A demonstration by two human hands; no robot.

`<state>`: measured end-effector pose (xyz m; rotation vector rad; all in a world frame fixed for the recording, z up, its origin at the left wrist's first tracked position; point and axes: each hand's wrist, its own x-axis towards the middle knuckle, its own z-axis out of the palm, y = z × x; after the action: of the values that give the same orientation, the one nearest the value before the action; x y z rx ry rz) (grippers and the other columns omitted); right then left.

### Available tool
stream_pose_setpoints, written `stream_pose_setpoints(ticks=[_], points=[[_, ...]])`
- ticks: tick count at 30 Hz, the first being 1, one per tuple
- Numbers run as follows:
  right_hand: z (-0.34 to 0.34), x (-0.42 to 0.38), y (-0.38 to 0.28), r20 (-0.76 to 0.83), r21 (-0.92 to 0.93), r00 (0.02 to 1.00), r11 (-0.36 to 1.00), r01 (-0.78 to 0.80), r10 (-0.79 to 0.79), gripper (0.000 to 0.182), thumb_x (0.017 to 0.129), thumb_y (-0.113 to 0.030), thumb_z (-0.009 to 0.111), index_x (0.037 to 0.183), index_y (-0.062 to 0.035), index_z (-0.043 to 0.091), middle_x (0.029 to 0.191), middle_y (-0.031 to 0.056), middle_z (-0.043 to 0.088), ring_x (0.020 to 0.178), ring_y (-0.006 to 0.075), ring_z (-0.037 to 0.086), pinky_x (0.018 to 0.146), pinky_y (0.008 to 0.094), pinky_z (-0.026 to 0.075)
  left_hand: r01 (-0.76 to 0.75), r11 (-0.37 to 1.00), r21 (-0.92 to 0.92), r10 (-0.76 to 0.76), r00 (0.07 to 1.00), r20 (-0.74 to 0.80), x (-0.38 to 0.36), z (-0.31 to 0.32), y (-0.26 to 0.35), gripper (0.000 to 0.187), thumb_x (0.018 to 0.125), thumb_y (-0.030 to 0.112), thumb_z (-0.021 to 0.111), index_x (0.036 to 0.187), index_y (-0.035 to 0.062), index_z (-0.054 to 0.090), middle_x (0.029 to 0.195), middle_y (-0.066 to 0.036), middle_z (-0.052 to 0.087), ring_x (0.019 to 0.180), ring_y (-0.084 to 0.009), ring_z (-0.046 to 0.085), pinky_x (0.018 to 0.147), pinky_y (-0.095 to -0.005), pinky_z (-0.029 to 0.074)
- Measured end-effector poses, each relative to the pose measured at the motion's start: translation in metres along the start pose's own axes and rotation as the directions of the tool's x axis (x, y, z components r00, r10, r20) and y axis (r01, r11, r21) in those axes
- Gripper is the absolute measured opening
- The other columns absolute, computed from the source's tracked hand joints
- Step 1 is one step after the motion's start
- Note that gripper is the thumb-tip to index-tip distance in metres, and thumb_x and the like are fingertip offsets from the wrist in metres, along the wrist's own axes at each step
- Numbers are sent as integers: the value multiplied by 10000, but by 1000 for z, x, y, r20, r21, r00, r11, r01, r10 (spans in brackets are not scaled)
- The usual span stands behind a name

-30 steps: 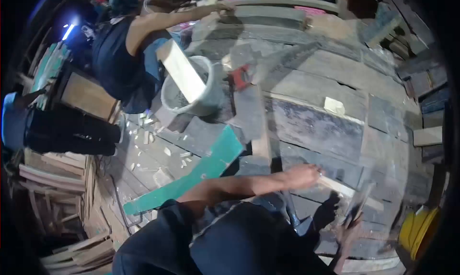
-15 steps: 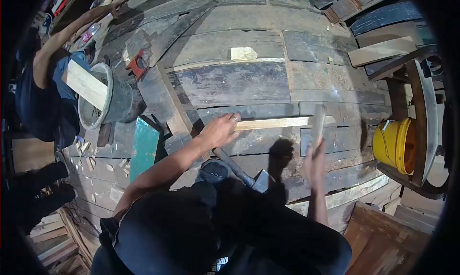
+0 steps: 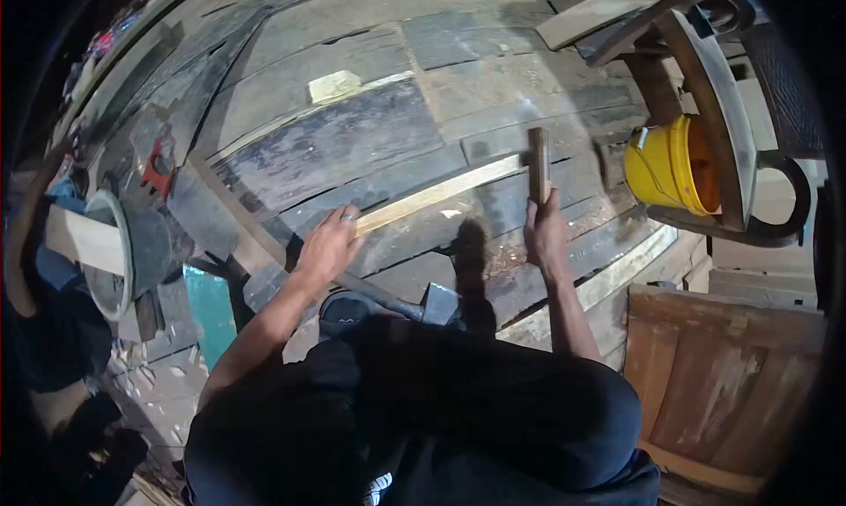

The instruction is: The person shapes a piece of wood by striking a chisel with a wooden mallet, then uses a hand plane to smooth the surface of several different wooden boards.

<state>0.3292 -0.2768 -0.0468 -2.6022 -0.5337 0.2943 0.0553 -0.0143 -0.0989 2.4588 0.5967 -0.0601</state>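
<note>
A long, pale wooden strip point(image 3: 441, 192) runs up to the right over the floorboards. My left hand point(image 3: 328, 246) is closed round its near left end, a ring on one finger. In my right hand point(image 3: 548, 233) I grip a short brown wooden stick point(image 3: 539, 164) by its lower end. The stick stands across the strip's far right end and overlaps it in this view. Below the strip lies an axe point(image 3: 440, 303), its handle stretching left toward my left wrist and its metal head close to my knees.
At left, a person point(image 3: 62, 330) sits beside a grey bucket point(image 3: 150, 255) with a board in it. A green board point(image 3: 210, 312), a red-handled saw point(image 3: 159, 169) and wood chips lie nearby. A yellow bucket point(image 3: 656, 167) rests at right, above a brown wooden panel point(image 3: 705, 365).
The view has turned, so most things sit further left and the strip slants more. The stick in my right hand, blurred before, now shows sharply at the strip's end. Both hands keep their holds.
</note>
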Motion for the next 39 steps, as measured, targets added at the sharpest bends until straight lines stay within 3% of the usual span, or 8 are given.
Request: stream_pose_setpoints(ticks=[2, 7, 14, 21, 27, 28, 34, 39], points=[[51, -20, 29, 262, 203, 961, 979, 37, -91, 219, 1046, -163, 570, 1184, -39, 454, 862, 320, 669, 813, 554, 661, 660, 585, 484, -11, 1000, -11, 11, 1000, 1, 1, 0, -6, 380, 947, 203, 720, 1234, 15, 555, 1220, -219, 644, 1162, -433, 640, 968, -518, 548], [28, -75, -55, 545, 94, 760, 926, 365, -355, 282, 1001, -128, 561, 1251, -57, 450, 800, 307, 667, 775, 532, 672, 712, 610, 508, 11, 999, -32, -10, 1000, 27, 0, -6, -3, 370, 945, 208, 732, 1223, 42, 552, 1202, -225, 648, 1092, -457, 654, 928, -533, 549], [18, 6, 9, -129, 62, 991, 997, 52, -44, 249, 1048, -217, 571, 1132, -3, 476, 755, 305, 678, 720, 544, 665, 621, 610, 516, 24, 999, -35, -25, 1000, -7, 5, -2, -2, 311, 976, 208, 713, 1162, 4, 569, 1112, -276, 656, 1042, -506, 644, 874, -574, 524], [7, -60, -69, 513, -58, 817, 939, 339, -263, 327, 1046, -244, 561, 1254, -8, 473, 826, 303, 709, 799, 511, 708, 775, 616, 543, -100, 994, -45, 97, 994, -57, 1, 5, -11, 312, 950, 171, 727, 1161, -5, 577, 1105, -284, 647, 1023, -502, 640, 878, -554, 529], [-13, 15, -14, 45, -21, 999, 1000, 16, -15, 289, 1071, -265, 553, 1134, 10, 490, 732, 280, 672, 695, 494, 684, 606, 584, 514, 21, 999, -35, -21, 1000, -12, 6, 0, -2, 353, 958, 198, 712, 1214, 12, 555, 1164, -276, 642, 1056, -485, 659, 887, -549, 543], [-4, 16, -3, -42, -13, 989, 990, 142, -142, 280, 1068, -241, 560, 1127, 22, 483, 698, 277, 658, 682, 503, 679, 621, 594, 515, 71, 997, -12, -71, 996, 50, 7, -1, -3, 369, 959, 208, 712, 1229, 15, 549, 1176, -273, 641, 1065, -482, 663, 889, -550, 547], [25, -85, -81, 434, 90, 819, 922, 376, -376, 300, 1037, -226, 607, 1175, 14, 490, 734, 297, 681, 728, 512, 692, 693, 586, 543, -9, 999, -47, 10, 1000, 2, 5, -3, -1, 343, 964, 198, 722, 1187, 3, 550, 1144, -273, 653, 1058, -501, 654, 875, -563, 530], [19, -29, -35, 226, 9, 959, 985, 174, -171, 313, 1032, -262, 596, 1168, 8, 516, 771, 297, 696, 746, 514, 694, 676, 607, 541, -10, 998, -61, 10, 1000, 3, 4, -6, -2, 340, 967, 203, 728, 1175, 5, 546, 1151, -277, 649, 1091, -505, 639, 890, -559, 523]])
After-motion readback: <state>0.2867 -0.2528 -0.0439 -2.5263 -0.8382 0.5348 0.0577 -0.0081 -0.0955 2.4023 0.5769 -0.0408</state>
